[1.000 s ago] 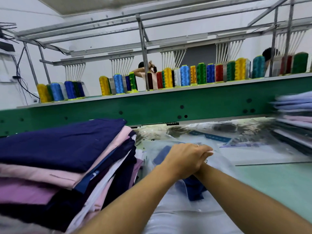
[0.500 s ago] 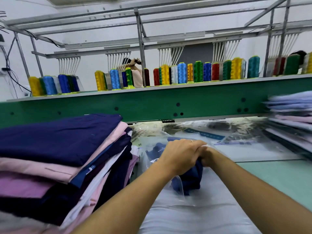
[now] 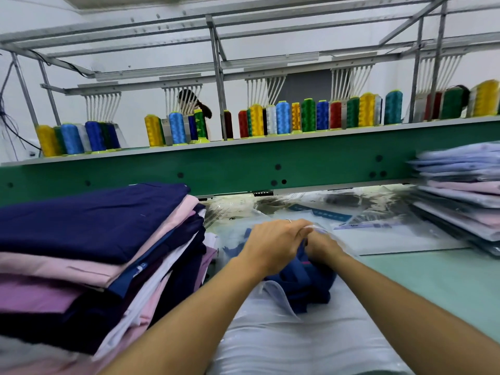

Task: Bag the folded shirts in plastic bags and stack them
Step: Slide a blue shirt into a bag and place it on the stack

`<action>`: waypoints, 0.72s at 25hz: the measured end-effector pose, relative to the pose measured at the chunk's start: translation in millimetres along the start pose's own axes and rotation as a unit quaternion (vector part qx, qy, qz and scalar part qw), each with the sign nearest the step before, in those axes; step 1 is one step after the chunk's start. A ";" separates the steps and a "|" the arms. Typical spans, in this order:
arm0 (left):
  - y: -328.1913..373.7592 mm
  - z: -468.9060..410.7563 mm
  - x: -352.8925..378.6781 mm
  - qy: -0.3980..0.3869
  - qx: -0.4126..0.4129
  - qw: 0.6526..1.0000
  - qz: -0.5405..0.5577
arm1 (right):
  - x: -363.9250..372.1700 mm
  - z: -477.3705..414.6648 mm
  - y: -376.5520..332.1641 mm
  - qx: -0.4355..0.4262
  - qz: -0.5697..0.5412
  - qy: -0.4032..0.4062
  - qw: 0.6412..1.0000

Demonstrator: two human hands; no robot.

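1. Closest, a layer of loose bags [image 3: 284, 345] lies on the pale green table [image 3: 433, 282], between the two forearms.
2. At the left, a tall pile of unbagged shirts [image 3: 89, 226] (navy on top, then pink, lilac and white) has its folded edges just beside the work spot.
3. In the middle, a bunched blue shirt [image 3: 305, 285] lies on the loose bags, partly inside a clear bag [image 3: 277, 295] whose film shows around it.
4. The left hand [image 3: 273, 246] is back-up over the shirt. Its fingers curl down onto the bag's film at the far edge, and one finger wears a ring.
5. The right hand [image 3: 323, 244] touches the left one and lies under the film. Its fingers are hidden, so its grip cannot be told.
6. Further right, a bagged stack [image 3: 460, 193] of pale blue and pink shirts stands blurred on the table.
7. Beyond the hands, flat bags [image 3: 378, 231] with blue printed strips lie spread.
8. Behind them, a green beam [image 3: 243, 169] carries rows of thread cones [image 3: 281, 117] under a metal frame [image 3: 216, 63], and a person [image 3: 189, 100] stands beyond it.
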State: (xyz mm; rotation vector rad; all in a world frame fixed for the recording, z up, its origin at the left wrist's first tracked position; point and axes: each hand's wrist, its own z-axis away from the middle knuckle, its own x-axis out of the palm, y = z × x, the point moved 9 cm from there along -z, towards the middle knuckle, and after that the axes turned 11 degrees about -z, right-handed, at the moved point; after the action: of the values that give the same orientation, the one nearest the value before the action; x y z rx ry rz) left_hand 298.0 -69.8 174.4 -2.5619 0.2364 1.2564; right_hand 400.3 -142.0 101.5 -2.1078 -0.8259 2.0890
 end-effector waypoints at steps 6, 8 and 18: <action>2.5 3.3 1.4 0.006 0.014 1.000 -0.012 | 15.8 16.5 10.4 0.013 -0.155 -0.131 0.979; 2.0 3.6 2.3 0.001 0.010 1.000 -0.017 | -1.9 13.9 7.4 -0.032 -0.130 -0.046 0.990; 5.7 6.3 6.4 -0.030 -0.008 0.999 -0.036 | 39.6 53.9 -45.9 -0.205 0.067 -0.099 0.971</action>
State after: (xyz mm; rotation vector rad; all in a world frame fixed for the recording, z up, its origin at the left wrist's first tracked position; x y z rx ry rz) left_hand 295.7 -73.4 164.6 -2.5175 0.1223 1.3109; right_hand 332.0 -103.9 79.8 -2.2178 -1.2726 2.4036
